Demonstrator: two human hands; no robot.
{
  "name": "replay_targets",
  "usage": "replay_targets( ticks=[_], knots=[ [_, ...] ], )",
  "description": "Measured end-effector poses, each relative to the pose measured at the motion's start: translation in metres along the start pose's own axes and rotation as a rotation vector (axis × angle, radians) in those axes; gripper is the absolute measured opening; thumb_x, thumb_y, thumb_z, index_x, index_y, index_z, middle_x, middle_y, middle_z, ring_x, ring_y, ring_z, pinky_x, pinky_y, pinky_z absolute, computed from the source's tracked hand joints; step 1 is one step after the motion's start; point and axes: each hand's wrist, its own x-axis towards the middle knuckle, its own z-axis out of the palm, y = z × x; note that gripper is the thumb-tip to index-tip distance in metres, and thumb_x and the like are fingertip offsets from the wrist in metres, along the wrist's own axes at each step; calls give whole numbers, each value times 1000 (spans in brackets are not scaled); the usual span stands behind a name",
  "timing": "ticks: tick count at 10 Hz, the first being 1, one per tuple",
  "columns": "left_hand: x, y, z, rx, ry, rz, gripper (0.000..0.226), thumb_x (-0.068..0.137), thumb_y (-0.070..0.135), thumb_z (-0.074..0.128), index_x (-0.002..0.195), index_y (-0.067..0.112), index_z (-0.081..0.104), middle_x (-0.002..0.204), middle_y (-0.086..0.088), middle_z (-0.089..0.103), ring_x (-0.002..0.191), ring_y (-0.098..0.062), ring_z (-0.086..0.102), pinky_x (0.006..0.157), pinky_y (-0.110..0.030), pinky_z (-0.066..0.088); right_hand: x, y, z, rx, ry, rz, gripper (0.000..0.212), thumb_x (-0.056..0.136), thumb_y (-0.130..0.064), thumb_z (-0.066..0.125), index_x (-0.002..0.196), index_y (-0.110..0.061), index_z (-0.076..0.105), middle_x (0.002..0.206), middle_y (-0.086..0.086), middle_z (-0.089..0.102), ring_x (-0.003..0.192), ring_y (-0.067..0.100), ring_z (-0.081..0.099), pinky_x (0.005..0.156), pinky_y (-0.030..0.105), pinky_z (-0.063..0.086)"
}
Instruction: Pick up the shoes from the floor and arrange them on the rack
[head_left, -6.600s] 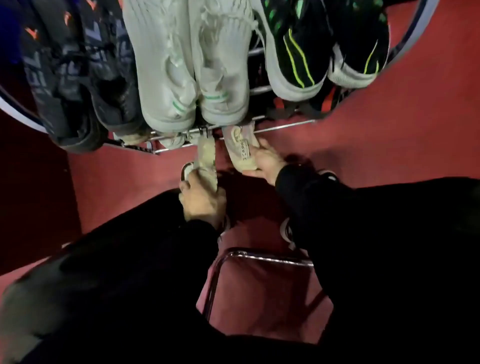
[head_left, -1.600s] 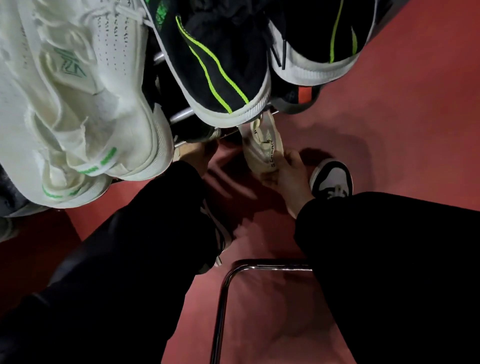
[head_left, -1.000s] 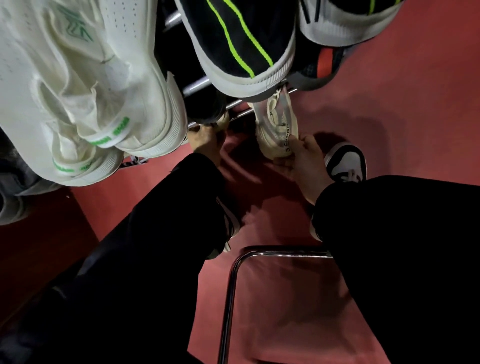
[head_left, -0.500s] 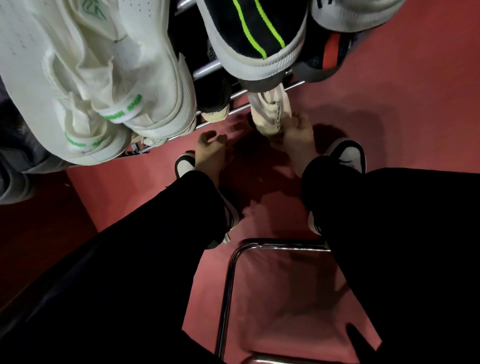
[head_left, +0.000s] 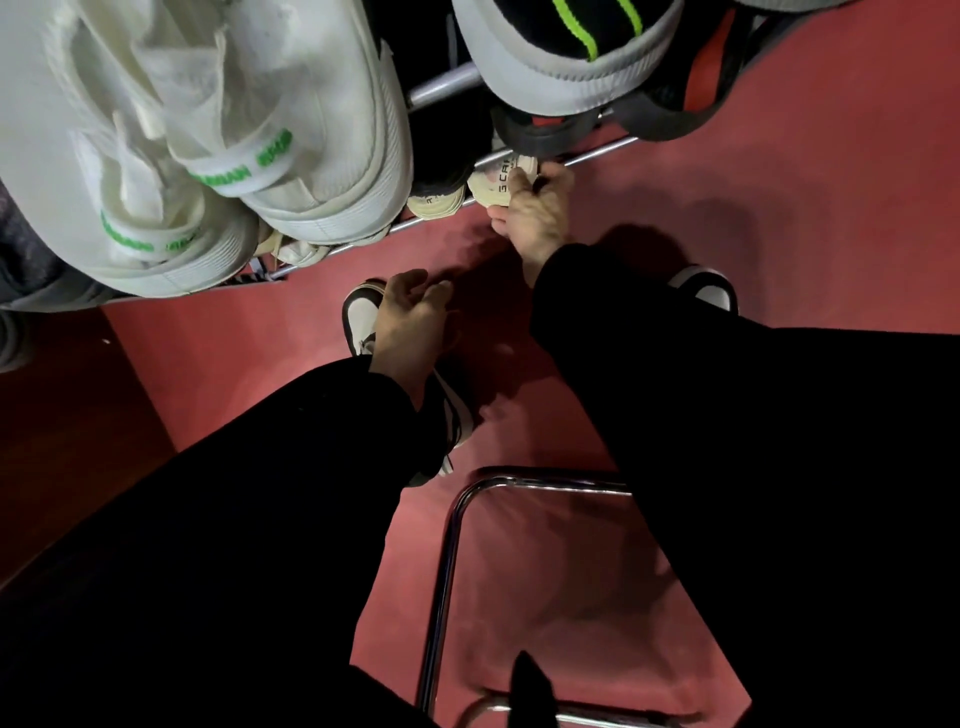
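Observation:
Two cream shoes lie on the lowest shelf of the metal rack, heels towards me. My right hand grips the heel of the right cream shoe, fingers over the top and thumb below. The left cream shoe sits beside it, mostly hidden under the shelf above. My left hand hangs free over the red floor with loosely curled fingers and holds nothing.
White shoes with green lettering and a black shoe with neon green stripes fill the upper shelf close to the camera. My own black-and-white sneakers stand on the red floor. A chrome chair frame is below me.
My left hand has let go of the left cream shoe and pulled back from the rack. My right hand has pushed the right cream shoe further onto the bottom shelf.

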Motion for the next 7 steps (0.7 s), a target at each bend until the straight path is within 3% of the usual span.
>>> replay_targets(
  ticks=[1, 3, 4, 5, 6, 7],
  knots=[
    [1, -1, -1, -1, -5, -1, 37, 96, 21, 59, 132, 13, 50, 116, -10, 64, 84, -19, 65, 70, -31, 55, 4, 5, 0, 45, 119, -19, 32, 100, -8, 59, 115, -17, 31, 86, 10, 59, 63, 25, 58, 57, 33, 50],
    [3, -3, -1, 13, -5, 7, 38, 95, 21, 60, 131, 14, 52, 117, -10, 65, 86, -19, 66, 68, -30, 54, 13, 21, 2, 55, 87, -10, 48, 73, -38, 80, 104, -27, 46, 95, 7, 64, 83, 22, 61, 84, 44, 53],
    [4, -5, -2, 48, -4, 24, 40, 93, 24, 60, 131, 14, 52, 117, -9, 66, 87, -18, 67, 69, -31, 55, -4, 12, 0, 11, 29, -106, 30, 79, -21, 77, 100, -20, 55, 98, 7, 66, 88, 23, 63, 93, 47, 54],
    [2, -3, -2, 61, 5, 38, 42, 92, 24, 60, 132, 14, 52, 114, -6, 65, 83, -17, 67, 72, -32, 56, -4, 9, -5, -51, 10, -109, 36, 78, -15, 70, 110, -18, 53, 101, 8, 67, 88, 24, 62, 87, 37, 49],
    [0, -1, 0, 59, -4, 45, 40, 93, 24, 60, 131, 15, 52, 105, 0, 63, 81, -17, 66, 71, -32, 55, -8, 1, -10, -89, -20, -17, 32, 90, -4, 64, 119, -8, 51, 93, 3, 65, 98, 33, 68, 96, 42, 50],
    [1, 2, 4, 92, 1, 53, 34, 93, 23, 60, 126, 15, 55, 91, 3, 62, 79, -19, 66, 72, -34, 55, -42, -20, -16, -223, -130, 115, 14, 103, -6, 52, 90, -12, 56, 85, -3, 55, 81, 16, 61, 101, 36, 46]
  ],
)
